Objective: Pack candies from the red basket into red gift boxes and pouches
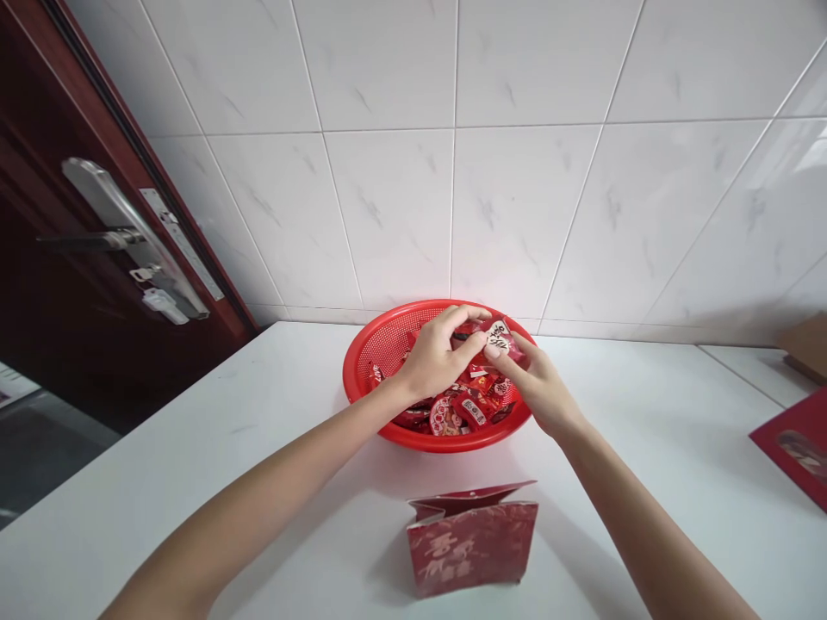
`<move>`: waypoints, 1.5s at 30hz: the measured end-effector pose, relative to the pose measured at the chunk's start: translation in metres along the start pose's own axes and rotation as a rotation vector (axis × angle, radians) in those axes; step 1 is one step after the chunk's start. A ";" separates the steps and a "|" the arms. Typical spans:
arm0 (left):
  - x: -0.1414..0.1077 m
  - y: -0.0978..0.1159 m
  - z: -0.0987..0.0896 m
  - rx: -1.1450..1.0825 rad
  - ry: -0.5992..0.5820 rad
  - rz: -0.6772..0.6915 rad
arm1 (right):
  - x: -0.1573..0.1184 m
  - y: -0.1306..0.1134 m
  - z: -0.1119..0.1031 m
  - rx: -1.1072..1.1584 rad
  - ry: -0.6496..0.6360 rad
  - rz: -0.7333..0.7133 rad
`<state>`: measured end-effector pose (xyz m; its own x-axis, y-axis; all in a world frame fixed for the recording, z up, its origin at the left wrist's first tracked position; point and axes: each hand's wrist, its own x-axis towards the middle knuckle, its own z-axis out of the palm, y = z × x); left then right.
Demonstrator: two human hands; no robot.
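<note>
A red plastic colander [362, 379] holds a pile of red-wrapped candies [475, 409]. My right hand [541, 387] grips a red candy packet [502, 334] with a pale label and dark writing, held over the colander. My left hand [439, 357] reaches in from the left, its fingers curled over more red wrappers and its thumb against the packet's left side. What lies under the left fingers is partly hidden. In front of the colander stands a dark red paper gift box [475, 547] with pale characters, its top open.
The white tabletop [290, 413] runs up to a tiled wall [388, 215]. Another red box [798, 443] with an oval window lies at the right edge, near a brown cardboard piece [807, 344]. To the left is a dark door with a metal handle [96, 241] and keys.
</note>
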<state>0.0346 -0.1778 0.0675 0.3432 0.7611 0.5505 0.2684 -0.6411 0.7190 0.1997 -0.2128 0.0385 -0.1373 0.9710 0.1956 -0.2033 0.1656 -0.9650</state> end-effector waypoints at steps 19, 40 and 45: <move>0.039 -0.056 0.067 0.679 -0.792 -0.250 | 0.012 0.006 -0.011 0.348 0.285 -0.041; -0.028 0.016 -0.034 -0.323 -0.044 -0.319 | -0.013 -0.031 0.006 0.347 -0.021 0.003; -0.049 0.043 -0.039 -0.372 -0.016 -0.279 | -0.039 -0.050 0.022 0.203 -0.184 -0.098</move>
<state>-0.0057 -0.2393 0.0882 0.3181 0.8959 0.3101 0.0125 -0.3311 0.9435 0.1937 -0.2624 0.0826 -0.2770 0.9016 0.3322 -0.4114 0.2011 -0.8890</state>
